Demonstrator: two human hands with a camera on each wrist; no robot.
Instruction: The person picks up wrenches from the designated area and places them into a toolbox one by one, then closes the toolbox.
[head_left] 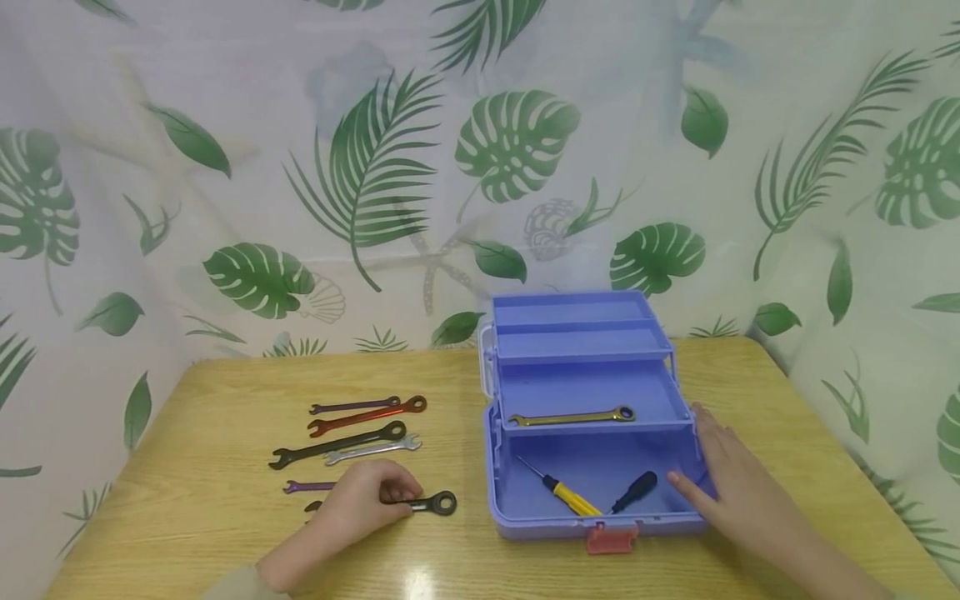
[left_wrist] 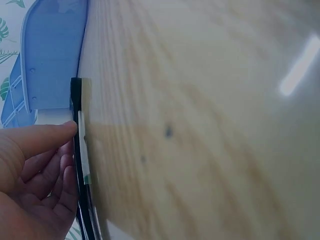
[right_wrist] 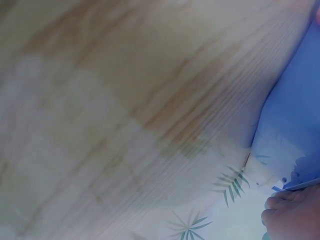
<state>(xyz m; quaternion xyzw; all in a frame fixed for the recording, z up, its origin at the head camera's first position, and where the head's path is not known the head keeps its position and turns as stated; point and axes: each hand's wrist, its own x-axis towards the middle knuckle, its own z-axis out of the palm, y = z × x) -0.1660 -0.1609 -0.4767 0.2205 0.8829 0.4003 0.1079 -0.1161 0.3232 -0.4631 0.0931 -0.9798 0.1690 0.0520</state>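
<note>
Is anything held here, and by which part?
Left hand pinches a black wrench by its shaft, near the ring end; right hand rests against the toolbox.

Going by looks, smooth, fairly matt plastic for the blue-purple toolbox and its red latch. Shiny metal on the gold wrench, red wrench and silver wrench, plus darker metal on the held black wrench. Plastic-looking handle on the yellow screwdriver. Wood grain with a glossy glare on the worktop. Creased sheeting for the backdrop: cloth or plastic, can't tell.
</note>
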